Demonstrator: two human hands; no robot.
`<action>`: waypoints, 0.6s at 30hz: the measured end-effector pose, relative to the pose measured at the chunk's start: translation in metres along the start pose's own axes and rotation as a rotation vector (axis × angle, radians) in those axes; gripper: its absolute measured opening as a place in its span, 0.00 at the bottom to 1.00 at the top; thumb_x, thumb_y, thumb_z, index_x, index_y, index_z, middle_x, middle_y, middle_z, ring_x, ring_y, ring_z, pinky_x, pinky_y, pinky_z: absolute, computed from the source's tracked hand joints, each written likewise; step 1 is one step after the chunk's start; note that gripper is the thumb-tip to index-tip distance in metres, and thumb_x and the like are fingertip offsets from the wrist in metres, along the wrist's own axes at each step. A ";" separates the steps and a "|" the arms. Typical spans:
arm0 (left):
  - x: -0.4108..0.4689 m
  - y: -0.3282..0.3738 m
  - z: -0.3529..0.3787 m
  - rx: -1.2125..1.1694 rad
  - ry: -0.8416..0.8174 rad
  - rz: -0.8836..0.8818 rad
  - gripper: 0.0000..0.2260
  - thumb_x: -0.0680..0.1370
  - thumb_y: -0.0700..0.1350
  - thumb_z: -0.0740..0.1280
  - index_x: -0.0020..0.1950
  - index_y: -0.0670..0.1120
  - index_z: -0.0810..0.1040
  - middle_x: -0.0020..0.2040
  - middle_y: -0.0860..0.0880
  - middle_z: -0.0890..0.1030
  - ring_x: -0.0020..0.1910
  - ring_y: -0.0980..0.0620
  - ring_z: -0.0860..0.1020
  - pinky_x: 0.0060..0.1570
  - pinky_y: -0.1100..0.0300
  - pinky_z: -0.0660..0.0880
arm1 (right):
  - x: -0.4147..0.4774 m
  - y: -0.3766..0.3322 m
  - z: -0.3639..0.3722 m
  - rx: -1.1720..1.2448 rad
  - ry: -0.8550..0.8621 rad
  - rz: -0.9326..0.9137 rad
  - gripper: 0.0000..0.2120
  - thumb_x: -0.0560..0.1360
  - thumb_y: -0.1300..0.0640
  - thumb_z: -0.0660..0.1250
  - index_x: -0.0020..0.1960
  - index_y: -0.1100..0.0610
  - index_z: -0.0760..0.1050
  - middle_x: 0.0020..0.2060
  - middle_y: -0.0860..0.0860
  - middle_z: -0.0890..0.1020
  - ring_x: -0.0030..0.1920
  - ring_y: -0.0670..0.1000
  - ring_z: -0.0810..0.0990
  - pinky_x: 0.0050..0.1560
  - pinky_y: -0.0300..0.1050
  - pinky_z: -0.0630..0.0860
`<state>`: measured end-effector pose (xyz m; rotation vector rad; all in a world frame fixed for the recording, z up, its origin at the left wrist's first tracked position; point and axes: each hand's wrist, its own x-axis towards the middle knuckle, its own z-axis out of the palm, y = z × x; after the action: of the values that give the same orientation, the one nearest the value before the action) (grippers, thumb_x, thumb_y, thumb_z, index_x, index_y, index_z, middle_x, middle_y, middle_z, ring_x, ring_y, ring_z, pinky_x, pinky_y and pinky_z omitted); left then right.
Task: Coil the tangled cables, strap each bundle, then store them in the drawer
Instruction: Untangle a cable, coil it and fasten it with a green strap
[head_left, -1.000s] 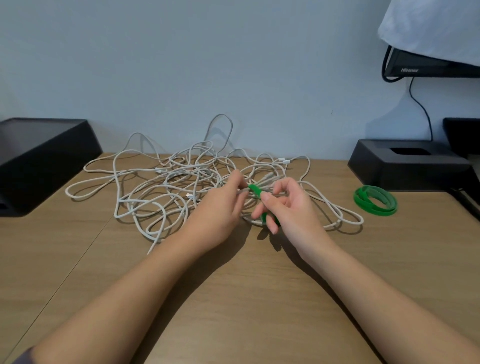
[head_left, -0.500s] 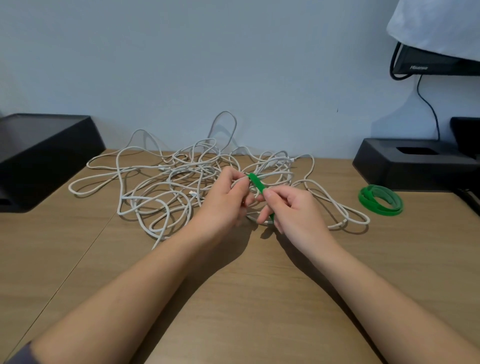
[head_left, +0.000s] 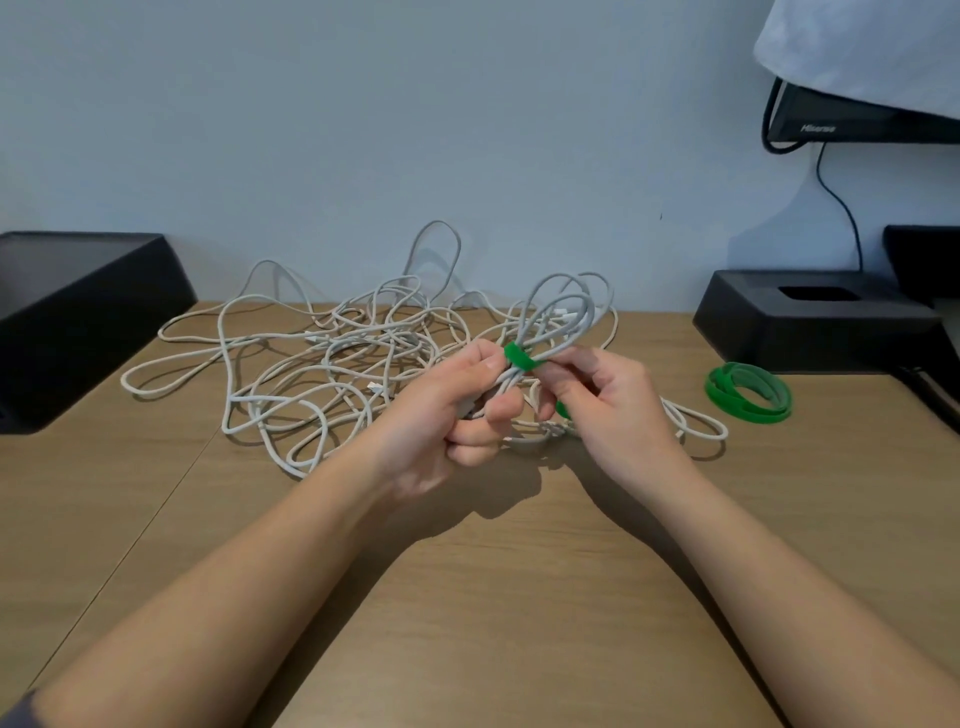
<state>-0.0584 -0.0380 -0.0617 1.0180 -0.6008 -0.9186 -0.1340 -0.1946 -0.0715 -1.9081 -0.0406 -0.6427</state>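
A coiled white cable bundle (head_left: 563, 317) is held up above the wooden desk (head_left: 519, 597). My left hand (head_left: 457, 410) grips the bundle's lower part with curled fingers. A green strap (head_left: 519, 357) wraps around the middle of the bundle, and my right hand (head_left: 608, 405) pinches its loose end, which trails down under my fingers. Behind my hands a heap of tangled white cables (head_left: 332, 364) lies spread over the desk.
More green straps (head_left: 748, 397) lie coiled at the right. A black stand (head_left: 810, 322) sits at the back right under a monitor (head_left: 857, 119). A black box (head_left: 78, 317) is at the left edge. A wall closes the back.
Both hands have lifted the bundle off the desk, so its loops now stand up. The green strap has been wound around the bundle's middle.
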 end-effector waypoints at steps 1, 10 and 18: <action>0.000 -0.001 -0.001 -0.012 -0.029 -0.016 0.03 0.82 0.45 0.54 0.49 0.47 0.63 0.29 0.52 0.70 0.19 0.62 0.57 0.18 0.70 0.52 | 0.000 0.000 -0.002 0.009 -0.004 -0.004 0.13 0.79 0.63 0.64 0.49 0.46 0.82 0.31 0.53 0.80 0.34 0.48 0.77 0.44 0.49 0.75; 0.002 -0.001 -0.019 -0.230 -0.448 -0.258 0.18 0.82 0.42 0.60 0.70 0.48 0.58 0.32 0.49 0.77 0.21 0.59 0.59 0.19 0.70 0.59 | -0.003 -0.018 -0.018 0.137 -0.261 0.006 0.12 0.77 0.61 0.67 0.52 0.45 0.82 0.36 0.66 0.81 0.31 0.52 0.77 0.44 0.46 0.78; 0.005 -0.002 -0.029 -0.240 -0.591 -0.342 0.12 0.83 0.39 0.56 0.65 0.43 0.72 0.38 0.43 0.80 0.21 0.57 0.67 0.20 0.67 0.60 | -0.008 -0.028 -0.026 0.119 -0.439 0.068 0.08 0.71 0.52 0.68 0.49 0.46 0.81 0.29 0.49 0.82 0.35 0.60 0.78 0.46 0.38 0.80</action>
<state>-0.0334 -0.0295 -0.0755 0.6323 -0.7927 -1.5803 -0.1605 -0.2032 -0.0435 -1.8928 -0.2858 -0.1621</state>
